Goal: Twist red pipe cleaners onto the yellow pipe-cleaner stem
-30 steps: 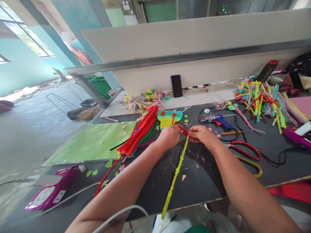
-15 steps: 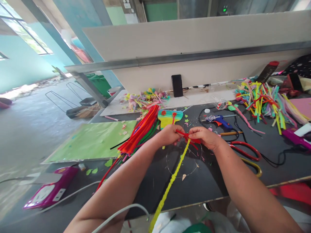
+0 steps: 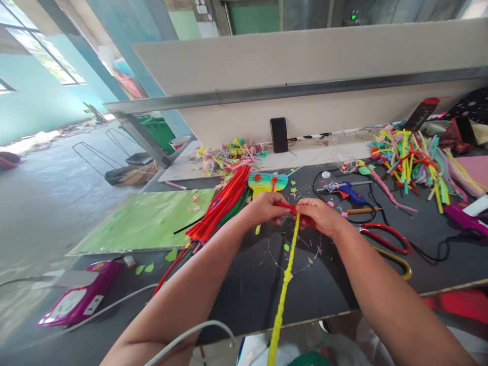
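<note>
Both hands meet above the dark table, pinching a red fuzzy strip (image 3: 290, 206). My left hand (image 3: 269, 208) has its fingers closed on the strip's left part. Close beside it, my right hand (image 3: 314, 213) grips the strip where it meets a long yellow fuzzy stem (image 3: 287, 277). That stem hangs down toward me past the table's front edge. A thin clear ring (image 3: 270, 254) lies beneath the hands. Just behind my left hand is a teal and yellow piece (image 3: 276, 182) with red flowers.
Red stems (image 3: 224, 206) lie left beside a green sheet (image 3: 145, 218). Right are a blue glue gun (image 3: 353, 194), red-handled scissors (image 3: 392, 227) and a colourful stem pile (image 3: 412, 157). A phone (image 3: 279, 135) leans at the back. A purple device (image 3: 82, 295) sits front left.
The lower end of the yellow stem has swung to the right. The red strip is straighter between my hands, which have barely moved.
</note>
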A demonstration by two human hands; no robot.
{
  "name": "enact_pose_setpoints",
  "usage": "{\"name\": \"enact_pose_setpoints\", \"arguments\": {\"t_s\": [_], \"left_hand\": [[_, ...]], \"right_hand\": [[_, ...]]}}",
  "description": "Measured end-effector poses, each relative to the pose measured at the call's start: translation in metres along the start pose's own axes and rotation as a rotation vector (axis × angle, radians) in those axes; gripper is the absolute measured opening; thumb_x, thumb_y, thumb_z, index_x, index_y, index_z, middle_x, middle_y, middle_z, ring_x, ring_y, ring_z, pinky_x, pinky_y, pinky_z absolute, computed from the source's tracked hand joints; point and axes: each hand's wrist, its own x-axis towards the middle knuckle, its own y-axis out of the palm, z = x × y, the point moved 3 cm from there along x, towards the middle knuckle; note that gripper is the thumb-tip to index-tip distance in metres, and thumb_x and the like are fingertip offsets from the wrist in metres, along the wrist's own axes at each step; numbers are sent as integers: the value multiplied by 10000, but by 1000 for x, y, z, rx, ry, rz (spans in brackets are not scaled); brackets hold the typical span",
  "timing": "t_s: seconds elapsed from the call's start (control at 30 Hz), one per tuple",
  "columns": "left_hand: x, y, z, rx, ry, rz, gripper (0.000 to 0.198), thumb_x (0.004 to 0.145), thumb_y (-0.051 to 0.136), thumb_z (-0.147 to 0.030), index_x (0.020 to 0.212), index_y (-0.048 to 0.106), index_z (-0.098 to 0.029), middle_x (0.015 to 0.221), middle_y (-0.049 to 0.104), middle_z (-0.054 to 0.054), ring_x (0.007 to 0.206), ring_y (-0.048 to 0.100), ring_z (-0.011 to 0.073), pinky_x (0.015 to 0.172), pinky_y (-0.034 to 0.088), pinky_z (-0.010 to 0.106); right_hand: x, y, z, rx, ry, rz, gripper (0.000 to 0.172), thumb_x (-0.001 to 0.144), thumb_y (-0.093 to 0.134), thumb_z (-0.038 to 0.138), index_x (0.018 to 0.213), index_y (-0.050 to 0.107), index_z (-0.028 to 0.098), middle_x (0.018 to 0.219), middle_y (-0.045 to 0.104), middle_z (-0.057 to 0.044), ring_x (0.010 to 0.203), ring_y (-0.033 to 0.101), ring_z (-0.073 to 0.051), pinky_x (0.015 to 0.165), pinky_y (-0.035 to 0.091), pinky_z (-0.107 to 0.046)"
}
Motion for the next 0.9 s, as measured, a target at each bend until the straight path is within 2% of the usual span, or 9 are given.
{"name": "enact_pose_setpoints", "arguments": {"t_s": [0.17, 0.37, 0.47, 0.67, 0.9], "left_hand": [[-1, 1, -5, -27, 31, 21, 232, 686, 693, -304, 815, 635, -120, 627, 655, 21, 458, 587, 92, 451, 486, 191], [3, 5, -1, -47, -23, -103, 160, 746, 644, -269, 741, 569, -128, 529, 617, -9, 433, 588, 101, 430, 484, 197], [3, 6, -1, -63, -27, -118, 170, 751, 644, -235, 714, 510, -136, 500, 606, -19, 437, 597, 109, 434, 487, 200], [0, 6, -4, -114, -64, -52, 157, 775, 612, -170, 694, 486, -125, 511, 630, 7, 476, 618, 109, 491, 509, 214], [0, 6, -3, -187, -45, -60, 155, 747, 623, -137, 676, 486, -113, 565, 649, 20, 485, 616, 100, 509, 521, 229]], "right_hand": [[0, -2, -1, 10, -4, 0, 239, 676, 684, 348, 681, 533, 162, 544, 523, 36, 440, 422, -70, 424, 306, -212], [1, -2, 0, 35, -11, -7, 258, 668, 692, 334, 653, 502, 159, 507, 486, 49, 440, 387, -60, 416, 216, -199], [1, -2, 0, 42, -19, -2, 255, 674, 683, 327, 651, 491, 160, 516, 505, 42, 438, 375, -56, 415, 192, -201], [1, -2, 0, 27, -36, 7, 233, 681, 668, 316, 666, 495, 161, 580, 561, 17, 448, 358, -52, 422, 179, -205], [1, -3, 0, -16, -16, -35, 247, 670, 682, 325, 677, 497, 163, 576, 538, 26, 456, 347, -51, 430, 212, -199]]}}
